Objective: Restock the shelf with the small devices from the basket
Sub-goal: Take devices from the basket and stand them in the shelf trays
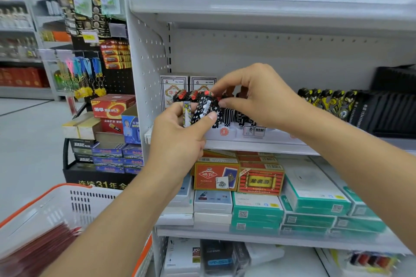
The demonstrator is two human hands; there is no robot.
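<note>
Lighters (202,105) bunched in left hand (180,139) grip, right hand (254,96) pinching one, bodies partly hidden, basket (74,204) cut off

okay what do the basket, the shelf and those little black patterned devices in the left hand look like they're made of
Basket: moulded plastic, white slotted walls with an orange rim. Shelf: likely painted sheet metal, white, with a perforated side panel. Small devices in the left hand grip: probably plastic with glossy printed wraps and red caps; blur leaves it open.
</note>
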